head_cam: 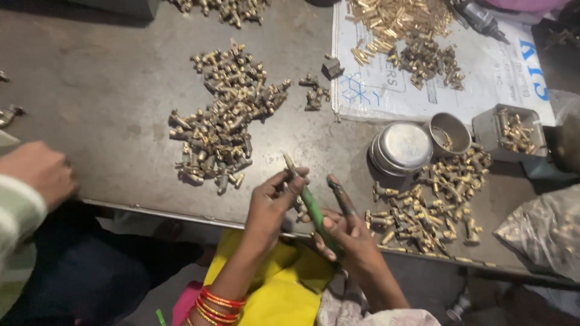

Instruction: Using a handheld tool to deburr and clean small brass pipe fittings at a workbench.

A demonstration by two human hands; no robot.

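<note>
Grey bench (109, 90): your left hand (269, 205) pinches a brass fitting (290, 164); right hand (347, 232) grips a green tool (314, 211), steadying both.

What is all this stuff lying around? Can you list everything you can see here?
Metal table: one, dark grey, fills the view.
Dull fittings pile: one large heap, brass-grey, table centre.
Small fittings cluster: few pieces, right of the heap.
Bright brass pieces: one heap, golden, on the white printed sheet.
Right fittings pile: one heap, brass, near table edge.
Round tin lid: one, silvery.
Round cup: one, metal.
Square tray: one, grey, holding brass parts.
Another person's hand: one, far left.
Left hand: holds a small fitting.
Right hand: grips a green-handled tool.
</note>
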